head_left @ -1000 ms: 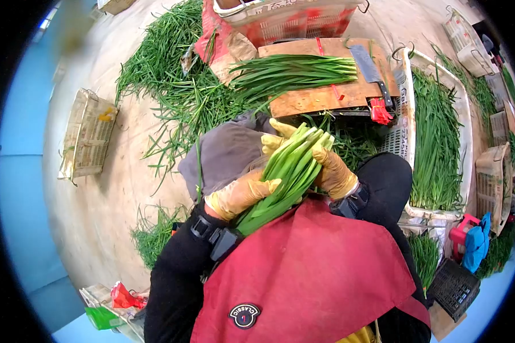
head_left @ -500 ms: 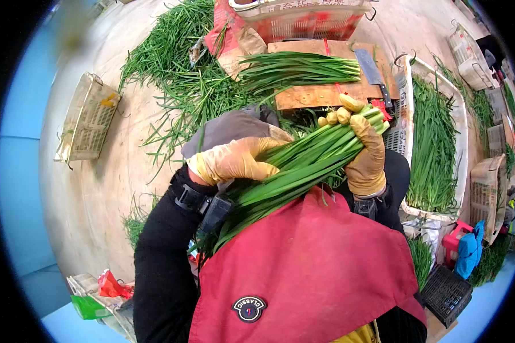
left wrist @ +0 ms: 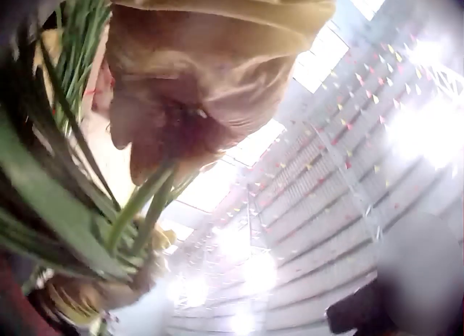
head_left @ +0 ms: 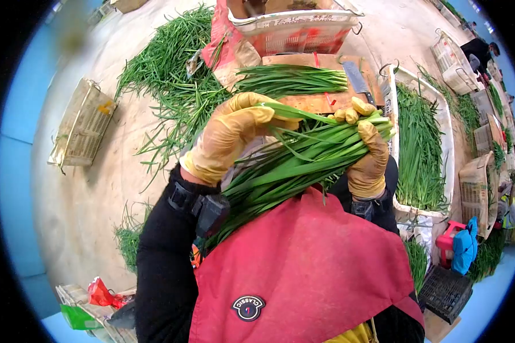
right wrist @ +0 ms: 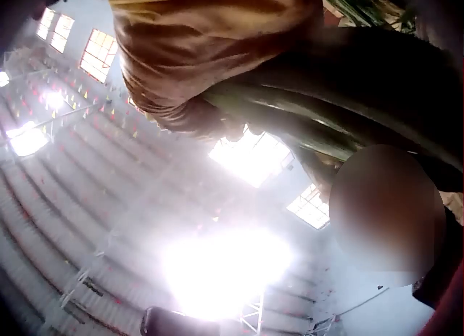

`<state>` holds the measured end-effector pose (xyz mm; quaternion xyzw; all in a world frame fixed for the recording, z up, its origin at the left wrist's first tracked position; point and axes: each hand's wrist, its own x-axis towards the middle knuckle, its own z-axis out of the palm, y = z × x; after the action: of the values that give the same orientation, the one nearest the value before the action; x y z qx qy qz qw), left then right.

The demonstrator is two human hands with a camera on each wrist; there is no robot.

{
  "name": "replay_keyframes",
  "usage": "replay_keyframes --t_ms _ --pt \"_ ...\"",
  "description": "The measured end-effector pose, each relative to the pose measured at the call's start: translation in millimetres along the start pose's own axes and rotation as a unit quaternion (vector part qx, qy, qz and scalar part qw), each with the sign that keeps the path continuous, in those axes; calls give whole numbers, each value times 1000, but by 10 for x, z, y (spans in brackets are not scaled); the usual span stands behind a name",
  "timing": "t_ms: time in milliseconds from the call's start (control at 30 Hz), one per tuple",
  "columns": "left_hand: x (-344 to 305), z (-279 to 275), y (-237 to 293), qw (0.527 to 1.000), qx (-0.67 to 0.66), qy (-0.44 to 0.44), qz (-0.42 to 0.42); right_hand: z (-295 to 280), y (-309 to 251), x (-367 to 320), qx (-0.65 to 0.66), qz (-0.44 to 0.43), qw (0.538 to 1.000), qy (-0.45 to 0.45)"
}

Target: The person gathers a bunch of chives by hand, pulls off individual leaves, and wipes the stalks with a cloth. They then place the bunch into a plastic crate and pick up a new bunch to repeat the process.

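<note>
My gloved right hand [head_left: 369, 163] grips a thick bunch of garlic chives [head_left: 303, 157] near its pale stem ends, the leaves trailing left across my red apron. Over the leafy part, my gloved left hand [head_left: 229, 137] is raised and pinches a few chive leaves [head_left: 309, 116] lifted off the bunch. The left wrist view shows those leaves [left wrist: 148, 209] running up to the left fingertips. In the right wrist view the yellow glove [right wrist: 210, 53] wraps around the stems [right wrist: 283, 111]; its fingertips are mostly hidden.
Ahead, a wooden board [head_left: 309, 103] bears another chive bunch [head_left: 292, 80] and a cleaver [head_left: 356, 77]. A white crate [head_left: 388, 108] full of chives stands at right. Loose chives [head_left: 171, 57] are heaped on the floor at left, near an upright crate [head_left: 86, 126]. Behind the board stands another crate [head_left: 297, 31].
The bunch has swung from upright to lying leftward, its stem ends now at right in the right hand. My left hand has risen from the leaves and lifted a few away.
</note>
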<state>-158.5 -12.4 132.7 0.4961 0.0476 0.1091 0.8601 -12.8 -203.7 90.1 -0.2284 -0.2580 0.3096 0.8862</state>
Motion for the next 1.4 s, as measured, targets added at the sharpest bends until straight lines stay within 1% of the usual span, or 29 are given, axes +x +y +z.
replay_keyframes --t_ms 67,200,233,333,467,667,700,733,767,867,900,1000,1033,1133,1167,1233,1267,1300,1333,1367,1400 --pt "-68 105 -58 988 -153 -17 25 27 6 -31 2 -11 1000 14" --pt "-215 130 -165 978 -201 -59 15 -9 9 -85 -1 -24 999 34" --pt "-268 204 -157 977 -215 -11 4 -16 10 -91 -1 -24 999 38" --pt "-314 123 -267 979 -202 21 25 36 7 -107 -10 -20 999 44" --pt "-346 87 -304 962 -245 -107 47 75 27 -107 -9 -30 999 37" --pt "-372 128 -131 973 -205 -105 32 85 36 -90 26 -22 999 -17" --pt "-373 122 -146 972 -202 -113 30 102 26 -100 4 -22 1000 7" --pt "-374 120 -155 972 -199 -121 29 102 29 -95 4 -22 1000 7" --pt "-395 138 -128 977 -193 -96 10 99 28 -92 4 -22 1000 7" --pt "-380 74 -144 982 -176 -73 19 76 9 -87 -1 -21 1000 8" --pt "-393 91 -127 985 -156 -67 24 69 10 -87 -3 -21 1000 8" --pt "-426 -9 -3 992 -18 -84 -92 14 -4 -56 -6 -35 999 7" --pt "-406 -64 77 984 22 -89 -152 11 -32 -62 -2 -33 999 12" --pt "-420 -18 324 962 128 -27 -238 26 -91 -60 -1 -34 999 30" --pt "-438 -37 328 955 188 2 -231 27 -106 -57 -12 -40 998 38" --pt "-460 -202 298 934 274 20 -230 -25 -147 -46 -41 -64 996 50" --pt "-477 -293 299 920 315 30 -230 -68 -192 -22 -40 -76 995 42" --pt "-474 -383 344 900 362 19 -243 -118 -256 1 -46 -91 994 44" --pt "-487 -507 353 903 338 32 -265 -176 -336 13 -52 -105 992 45" --pt "-521 -559 354 889 365 58 -271 -256 -439 15 -71 -122 986 83" --pt "-555 -607 355 874 391 84 -276 -310 -548 20 -99 -148 979 101"
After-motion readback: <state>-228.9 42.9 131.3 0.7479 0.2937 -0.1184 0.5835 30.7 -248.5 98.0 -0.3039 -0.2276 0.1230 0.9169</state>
